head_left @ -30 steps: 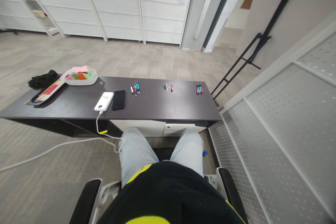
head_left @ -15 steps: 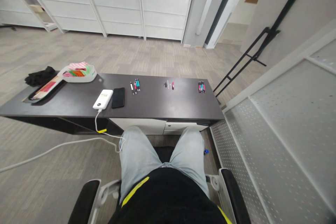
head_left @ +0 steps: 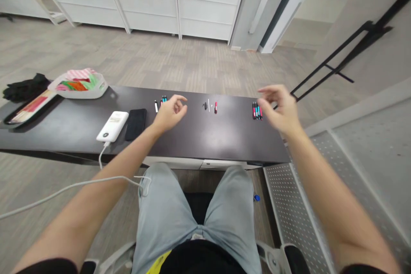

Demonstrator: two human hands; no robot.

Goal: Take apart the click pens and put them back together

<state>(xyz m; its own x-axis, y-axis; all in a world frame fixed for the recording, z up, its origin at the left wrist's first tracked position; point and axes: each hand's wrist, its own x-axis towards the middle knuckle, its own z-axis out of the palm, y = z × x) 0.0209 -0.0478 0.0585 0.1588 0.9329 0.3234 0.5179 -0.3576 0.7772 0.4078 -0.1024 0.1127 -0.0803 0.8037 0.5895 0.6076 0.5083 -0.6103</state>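
Observation:
My left hand hovers over the dark desk top with its fingers loosely bent and apart, holding nothing. It partly covers a group of pens that lies just beyond and beside it. My right hand is raised at the desk's right end, thumb and fingers spread, with nothing in it. Close to its thumb lies a row of several red and teal pens. Between the hands are a red pen part, a thin white rod and a small black piece.
Left of the pens lie a black phone and a white power bank with a white cable. Farther left are a white basket of colourful items, a long black tray and black cloth. A perforated panel stands at right.
Both my hands and forearms have come into view and reach over the desk, the left near the left pens and the right by the right row. The view has shifted slightly.

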